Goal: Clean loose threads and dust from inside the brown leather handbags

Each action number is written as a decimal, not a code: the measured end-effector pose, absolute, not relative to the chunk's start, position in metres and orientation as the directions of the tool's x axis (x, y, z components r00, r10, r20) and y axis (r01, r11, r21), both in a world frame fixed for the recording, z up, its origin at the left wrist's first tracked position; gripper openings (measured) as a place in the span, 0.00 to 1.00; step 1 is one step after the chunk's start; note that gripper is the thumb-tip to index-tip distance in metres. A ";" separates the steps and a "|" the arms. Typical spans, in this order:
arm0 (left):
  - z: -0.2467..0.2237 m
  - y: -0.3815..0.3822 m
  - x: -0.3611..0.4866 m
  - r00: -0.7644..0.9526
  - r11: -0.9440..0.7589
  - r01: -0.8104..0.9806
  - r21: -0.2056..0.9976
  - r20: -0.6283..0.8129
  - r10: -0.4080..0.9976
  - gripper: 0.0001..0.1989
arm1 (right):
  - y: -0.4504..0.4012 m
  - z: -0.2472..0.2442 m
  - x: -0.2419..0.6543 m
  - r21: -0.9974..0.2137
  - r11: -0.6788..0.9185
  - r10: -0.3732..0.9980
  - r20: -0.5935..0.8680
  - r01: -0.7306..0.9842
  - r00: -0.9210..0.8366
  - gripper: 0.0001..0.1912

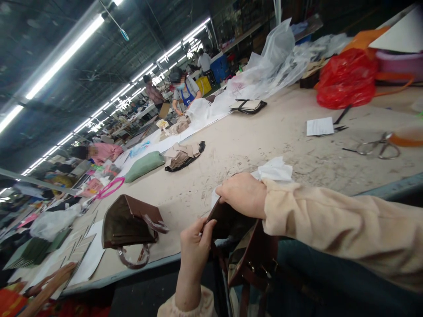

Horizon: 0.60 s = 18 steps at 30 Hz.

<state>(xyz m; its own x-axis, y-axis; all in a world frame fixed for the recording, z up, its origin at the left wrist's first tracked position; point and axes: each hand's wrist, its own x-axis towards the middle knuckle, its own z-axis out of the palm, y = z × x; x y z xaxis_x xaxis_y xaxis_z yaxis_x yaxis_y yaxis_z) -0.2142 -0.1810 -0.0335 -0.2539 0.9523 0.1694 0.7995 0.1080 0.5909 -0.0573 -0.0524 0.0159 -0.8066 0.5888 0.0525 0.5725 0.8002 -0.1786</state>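
A brown bag with an open mouth hangs at the table's front edge, near my body. My left hand pinches the left rim of this bag between thumb and fingers. Bent over the same opening, my right hand has its fingers closed at the upper rim, and its fingertips are partly hidden. White paper lies just behind my right wrist. To the left, a second brown bag rests on its side on the table, its handle over the front edge.
The table bears scissors, a white card, a red plastic bag, a green pouch and crumpled brown paper. Another person's hand is at lower left. A masked person works across the table.
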 end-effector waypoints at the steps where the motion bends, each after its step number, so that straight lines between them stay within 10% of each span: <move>1: -0.036 -0.180 -0.213 -0.252 0.095 0.814 0.573 0.200 0.947 0.13 | -0.052 0.017 -0.058 -0.182 0.800 0.588 0.043 0.572 -0.808 0.10; 6: -0.043 -0.178 -0.212 -0.225 0.053 0.876 0.479 0.308 0.924 0.15 | -0.051 0.019 -0.058 -0.193 0.799 0.585 0.031 0.570 -0.810 0.10; 13: -0.008 -0.175 -0.219 -0.079 0.103 0.885 0.454 -0.071 0.994 0.16 | -0.048 0.017 -0.059 -0.198 0.813 0.566 0.048 0.548 -0.823 0.10; 18: 0.002 -0.143 -0.211 -0.115 0.122 0.959 0.256 -0.042 0.993 0.14 | -0.046 0.019 -0.059 -0.188 0.809 0.572 0.037 0.557 -0.819 0.11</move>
